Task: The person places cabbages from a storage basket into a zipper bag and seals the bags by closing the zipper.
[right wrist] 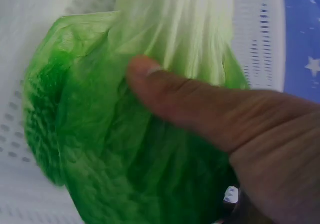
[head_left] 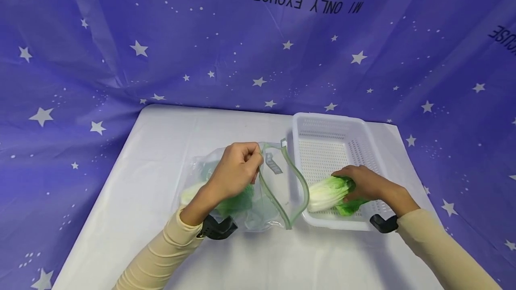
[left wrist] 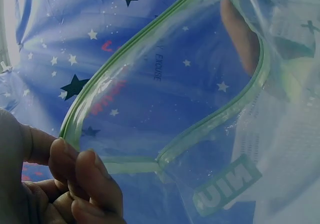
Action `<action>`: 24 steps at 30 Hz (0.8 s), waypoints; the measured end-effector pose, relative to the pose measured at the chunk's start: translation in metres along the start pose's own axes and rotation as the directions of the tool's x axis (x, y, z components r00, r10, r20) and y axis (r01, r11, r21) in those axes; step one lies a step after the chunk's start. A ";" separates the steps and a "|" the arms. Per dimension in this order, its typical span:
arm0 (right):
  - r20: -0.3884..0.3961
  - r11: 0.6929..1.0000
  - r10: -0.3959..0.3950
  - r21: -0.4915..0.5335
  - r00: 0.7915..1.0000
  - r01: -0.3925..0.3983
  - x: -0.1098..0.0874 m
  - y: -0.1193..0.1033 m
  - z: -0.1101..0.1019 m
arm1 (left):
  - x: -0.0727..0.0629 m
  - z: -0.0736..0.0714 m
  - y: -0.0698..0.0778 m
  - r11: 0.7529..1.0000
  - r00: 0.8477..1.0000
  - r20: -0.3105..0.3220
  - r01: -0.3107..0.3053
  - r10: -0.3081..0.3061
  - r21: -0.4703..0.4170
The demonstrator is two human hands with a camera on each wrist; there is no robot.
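Note:
A clear zip bag (head_left: 271, 209) with a green zip strip lies on the table, its mouth facing the basket. Between thumb and fingers my left hand (head_left: 238, 169) pinches the bag's rim; the left wrist view shows the strip (left wrist: 107, 66) spread wide. A leafy green and white vegetable (head_left: 238, 201) shows through the bag, partly hidden by my left arm. My right hand (head_left: 363, 185) grips a Chinese cabbage (head_left: 327, 193) by its green leaves, in the near part of a white basket. Its pale stem end points toward the bag. The right thumb lies across the leaves (right wrist: 100, 134).
The white perforated basket (head_left: 296, 131) stands at the right of the table, close beside the bag's mouth. White cloth (head_left: 157, 147) covers the table. A purple star-patterned curtain (head_left: 225, 57) hangs behind and along the sides.

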State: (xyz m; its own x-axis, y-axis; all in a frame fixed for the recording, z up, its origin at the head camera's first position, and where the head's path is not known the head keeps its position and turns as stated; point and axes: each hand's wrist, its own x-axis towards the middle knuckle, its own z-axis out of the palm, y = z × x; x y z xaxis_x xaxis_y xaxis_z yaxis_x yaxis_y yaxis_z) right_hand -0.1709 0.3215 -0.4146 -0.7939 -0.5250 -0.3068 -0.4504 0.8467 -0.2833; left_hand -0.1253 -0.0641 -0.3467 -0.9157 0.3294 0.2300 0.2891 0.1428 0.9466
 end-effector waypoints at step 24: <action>-0.312 0.954 -0.238 -0.255 0.920 0.160 -0.074 -0.118 -0.134 | 0.004 0.001 -0.002 0.997 0.999 -0.024 -0.032 0.034 0.069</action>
State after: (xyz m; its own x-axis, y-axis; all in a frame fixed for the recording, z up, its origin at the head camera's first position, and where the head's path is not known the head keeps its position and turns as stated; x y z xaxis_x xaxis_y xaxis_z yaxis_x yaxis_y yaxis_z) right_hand -0.1141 0.2720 -0.2370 -0.7507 -0.6571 0.0683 -0.6606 0.7456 -0.0880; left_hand -0.1296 -0.0619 -0.3478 -0.9120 0.3113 0.2673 0.3368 0.1960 0.9209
